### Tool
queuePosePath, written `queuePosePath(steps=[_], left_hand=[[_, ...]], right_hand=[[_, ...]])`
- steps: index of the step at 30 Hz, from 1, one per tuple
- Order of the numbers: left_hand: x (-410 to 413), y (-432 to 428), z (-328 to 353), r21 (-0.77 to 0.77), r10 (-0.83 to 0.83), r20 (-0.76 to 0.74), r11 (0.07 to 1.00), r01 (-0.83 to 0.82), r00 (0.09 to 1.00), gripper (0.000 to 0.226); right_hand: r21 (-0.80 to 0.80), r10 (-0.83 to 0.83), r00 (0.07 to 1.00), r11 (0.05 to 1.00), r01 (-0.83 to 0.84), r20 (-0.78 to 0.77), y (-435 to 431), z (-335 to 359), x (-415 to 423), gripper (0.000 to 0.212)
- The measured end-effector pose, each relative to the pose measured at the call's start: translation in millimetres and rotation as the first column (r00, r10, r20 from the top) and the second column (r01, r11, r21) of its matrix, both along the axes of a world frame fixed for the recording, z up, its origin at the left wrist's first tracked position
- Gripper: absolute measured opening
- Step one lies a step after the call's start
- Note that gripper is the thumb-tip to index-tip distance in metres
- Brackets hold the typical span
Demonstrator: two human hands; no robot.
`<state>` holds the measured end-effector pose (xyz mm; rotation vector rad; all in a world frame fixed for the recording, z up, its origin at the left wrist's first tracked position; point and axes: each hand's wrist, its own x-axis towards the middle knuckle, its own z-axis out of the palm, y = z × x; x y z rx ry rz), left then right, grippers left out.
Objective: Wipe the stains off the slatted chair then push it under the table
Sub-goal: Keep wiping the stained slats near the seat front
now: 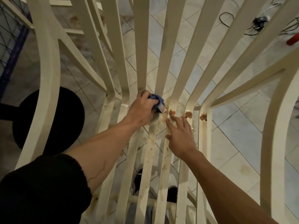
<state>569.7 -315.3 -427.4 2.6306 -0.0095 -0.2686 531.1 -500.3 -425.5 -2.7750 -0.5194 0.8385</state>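
The cream slatted chair fills the view, its slats fanning up from the seat bend. Brown stains sit at the bend on the middle and right slats, and smears run down the seat slats toward me. My left hand grips a bunched blue cloth with a small label, pressed against the slats at the bend, just left of the stains. My right hand lies flat with spread fingers on the seat slats, its fingertips beside the stains.
White tiled floor shows through the slats. A round black stool stands at the left, another cream chair frame at the right. Cables and a red object lie on the floor at the top right.
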Motion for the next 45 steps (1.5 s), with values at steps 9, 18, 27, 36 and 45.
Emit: queuePosePath(steps=[9,18,27,36,45], left_hand=[[-18,3,5,0.071,-0.165,-0.269,0.979,0.190,0.949,0.027],[0,-17,11,0.260,-0.157,-0.211,0.943,0.210,0.965,0.037],[-5,0,12,0.115,-0.210,-0.252,0.963,0.245,0.945,0.032],[-17,5,-5,0.036,-0.042,-0.196,0.998,0.050,0.980,0.022],[0,9,0,0.001,0.013,-0.160,1.000,-0.013,0.987,0.021]], right_hand=[[0.012,-0.017,1.000,1.000,0.017,-0.004,0,-1,-1,0.061],[0.041,-0.033,0.999,0.999,0.033,0.004,-3,-4,-2,0.063],[0.040,-0.021,1.000,0.999,0.022,-0.005,-4,-2,-1,0.063],[0.050,-0.010,1.000,0.999,0.009,0.006,-7,-3,-1,0.061],[0.055,0.001,1.000,0.998,-0.002,0.015,-8,-9,-2,0.061]])
